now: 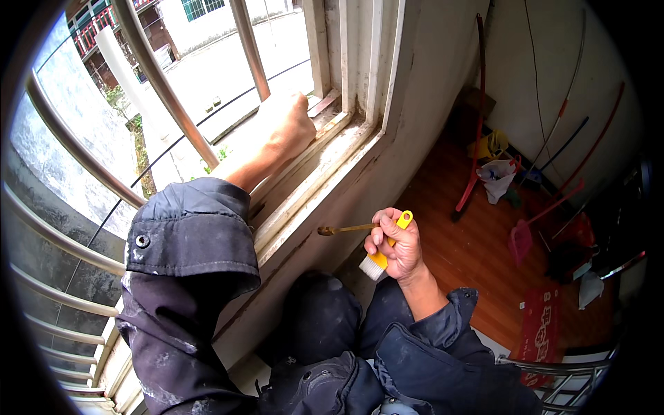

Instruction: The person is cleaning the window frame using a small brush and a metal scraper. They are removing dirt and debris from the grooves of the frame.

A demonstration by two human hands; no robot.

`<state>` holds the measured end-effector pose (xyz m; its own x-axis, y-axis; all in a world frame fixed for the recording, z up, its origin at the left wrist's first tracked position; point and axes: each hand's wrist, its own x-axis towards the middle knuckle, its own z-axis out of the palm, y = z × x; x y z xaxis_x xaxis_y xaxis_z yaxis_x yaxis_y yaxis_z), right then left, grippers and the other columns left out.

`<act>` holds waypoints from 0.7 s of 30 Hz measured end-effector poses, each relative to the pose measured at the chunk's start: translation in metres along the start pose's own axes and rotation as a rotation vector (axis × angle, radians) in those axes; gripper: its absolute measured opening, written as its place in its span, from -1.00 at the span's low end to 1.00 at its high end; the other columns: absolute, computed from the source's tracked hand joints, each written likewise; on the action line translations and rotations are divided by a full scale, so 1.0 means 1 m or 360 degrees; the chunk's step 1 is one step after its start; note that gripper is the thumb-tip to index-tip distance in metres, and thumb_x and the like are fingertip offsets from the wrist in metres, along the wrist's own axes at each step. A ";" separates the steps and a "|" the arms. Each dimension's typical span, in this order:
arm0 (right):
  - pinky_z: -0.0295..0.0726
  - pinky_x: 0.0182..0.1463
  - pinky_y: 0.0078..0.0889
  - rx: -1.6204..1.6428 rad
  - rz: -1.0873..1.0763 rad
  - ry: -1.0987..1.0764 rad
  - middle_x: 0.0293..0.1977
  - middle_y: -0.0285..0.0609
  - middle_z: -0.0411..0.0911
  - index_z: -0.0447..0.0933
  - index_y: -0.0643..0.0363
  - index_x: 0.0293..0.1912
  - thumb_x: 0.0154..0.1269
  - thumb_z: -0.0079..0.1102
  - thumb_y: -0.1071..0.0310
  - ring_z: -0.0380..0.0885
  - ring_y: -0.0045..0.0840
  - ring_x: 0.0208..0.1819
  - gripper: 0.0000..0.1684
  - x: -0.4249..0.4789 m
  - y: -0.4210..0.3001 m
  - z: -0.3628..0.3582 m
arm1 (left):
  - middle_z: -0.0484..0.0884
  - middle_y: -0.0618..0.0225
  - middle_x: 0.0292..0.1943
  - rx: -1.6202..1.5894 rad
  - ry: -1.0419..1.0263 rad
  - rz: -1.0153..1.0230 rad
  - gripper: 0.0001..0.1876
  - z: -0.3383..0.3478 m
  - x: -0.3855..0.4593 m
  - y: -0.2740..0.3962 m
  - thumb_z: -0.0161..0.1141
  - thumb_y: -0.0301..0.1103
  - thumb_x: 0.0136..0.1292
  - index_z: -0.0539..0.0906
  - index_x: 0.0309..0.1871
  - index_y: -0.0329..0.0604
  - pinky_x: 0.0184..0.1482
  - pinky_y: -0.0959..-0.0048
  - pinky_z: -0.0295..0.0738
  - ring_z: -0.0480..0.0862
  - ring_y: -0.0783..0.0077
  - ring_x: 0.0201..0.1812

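My left hand [288,124] reaches over the window sill to the outer side of the frame, beside the foot of a metal window bar [250,46]. Its fingers are curled and turned away, so I cannot tell whether they hold anything. Dirt lies in the tracks of the white window frame [358,132]. My right hand [402,246], above my knees, grips a small brush [374,265] with a yellow handle and white bristles pointing down. The same hand holds a thin brown metal spoon-like tool [345,229], its small bowl towards the wall below the sill.
More curved metal bars [78,249] run along the left. On the wooden floor [436,179] at right are a pink dustpan [520,241], a white plastic bag [497,179] and long-handled cleaning tools. Lower right are a red printed mat or sheet [541,324] and a metal rail [555,367].
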<state>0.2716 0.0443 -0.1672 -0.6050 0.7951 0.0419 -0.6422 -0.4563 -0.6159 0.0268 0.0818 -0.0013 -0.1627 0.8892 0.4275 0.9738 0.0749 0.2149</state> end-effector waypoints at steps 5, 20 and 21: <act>0.54 -0.42 -0.46 -0.0006 -0.0001 -0.0010 -0.53 -0.21 0.59 0.59 0.30 -0.15 0.52 0.17 0.30 0.15 -0.74 -0.77 -0.78 0.001 0.001 -0.002 | 0.69 -0.14 -0.50 0.0009 0.0018 0.0058 -0.81 0.000 -0.006 -0.010 0.23 -0.41 0.17 0.75 -0.41 -0.39 -0.25 0.23 0.66 0.77 0.00 -0.43; 0.55 -0.42 -0.46 -0.0038 0.0000 0.0008 -0.54 -0.20 0.59 0.59 0.30 -0.16 0.52 0.17 0.31 0.17 -0.74 -0.76 -0.78 0.005 0.001 -0.007 | 0.67 0.14 -0.50 -0.1218 -0.0263 -0.0905 -0.82 -0.017 -0.023 -0.016 0.15 -0.42 0.29 0.56 -0.25 -0.43 -0.43 0.42 0.69 0.74 0.34 -0.49; 0.55 -0.42 -0.46 -0.0037 0.0003 0.0008 -0.54 -0.20 0.59 0.59 0.30 -0.16 0.52 0.17 0.31 0.17 -0.74 -0.76 -0.78 0.005 0.001 -0.007 | 0.67 0.13 -0.50 -0.1249 -0.0271 -0.0932 -0.82 -0.018 -0.024 -0.017 0.11 -0.44 0.30 0.55 -0.22 -0.45 -0.41 0.39 0.72 0.75 0.30 -0.48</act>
<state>0.2716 0.0504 -0.1731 -0.6038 0.7963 0.0371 -0.6301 -0.4482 -0.6341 0.0114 0.0514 0.0009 -0.4996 0.8648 -0.0502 0.3557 0.2576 0.8984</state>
